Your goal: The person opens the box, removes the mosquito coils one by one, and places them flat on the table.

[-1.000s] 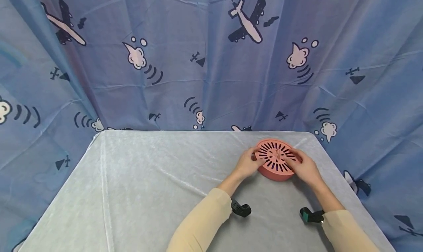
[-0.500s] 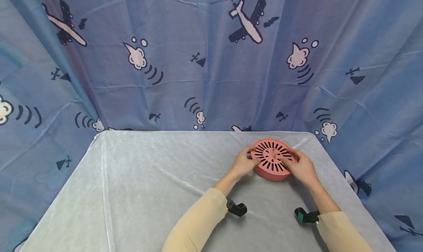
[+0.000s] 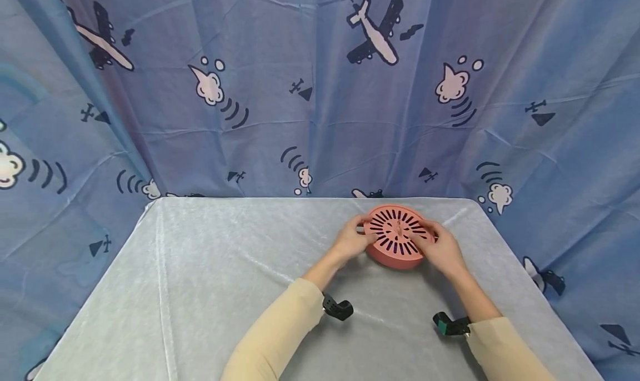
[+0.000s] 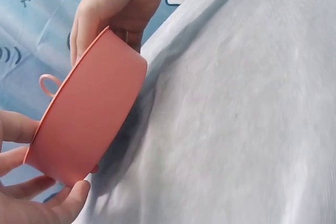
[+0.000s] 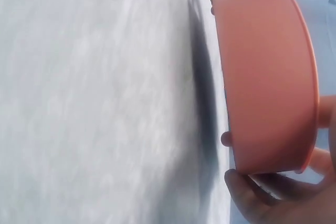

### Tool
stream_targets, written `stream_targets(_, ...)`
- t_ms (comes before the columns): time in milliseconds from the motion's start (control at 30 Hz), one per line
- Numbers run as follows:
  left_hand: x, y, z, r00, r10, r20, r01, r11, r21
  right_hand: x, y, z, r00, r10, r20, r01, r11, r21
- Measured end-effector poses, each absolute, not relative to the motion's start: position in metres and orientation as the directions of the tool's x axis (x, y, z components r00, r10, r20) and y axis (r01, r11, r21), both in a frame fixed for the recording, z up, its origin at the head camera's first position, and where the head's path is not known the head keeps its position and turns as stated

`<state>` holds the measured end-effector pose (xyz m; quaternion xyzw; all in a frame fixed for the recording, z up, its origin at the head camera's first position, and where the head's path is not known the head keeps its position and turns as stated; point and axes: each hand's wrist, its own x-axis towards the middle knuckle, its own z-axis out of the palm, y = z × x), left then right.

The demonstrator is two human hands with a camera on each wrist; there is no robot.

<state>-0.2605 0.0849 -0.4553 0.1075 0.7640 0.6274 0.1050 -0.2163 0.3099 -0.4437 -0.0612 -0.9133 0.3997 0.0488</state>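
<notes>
I see the left hand [image 3: 350, 240] gripping a round, coral-pink, plastic-looking box [image 3: 395, 242] by its left side; dark slots radiate across its flat top around a small ring [image 3: 399, 227]. It is between both hands, over pale grey cloth [image 3: 240, 292], the right hand [image 3: 444, 251] gripping its right side.

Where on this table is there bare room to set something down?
Widest: the table, from its left edge to the left sleeve. A smaller patch lies between that and the right sleeve. Crowded: around the pink container, gripped by the left hand and right hand.
</notes>
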Motion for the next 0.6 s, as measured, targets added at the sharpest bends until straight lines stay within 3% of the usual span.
stream_targets(600,-0.253,0.021,-0.428,-0.953,0.302,0.038,0.105,0.21,0.972,-0.212,0.262,-0.421,-0.994,0.069,0.087,-0.024,0.629,-0.777)
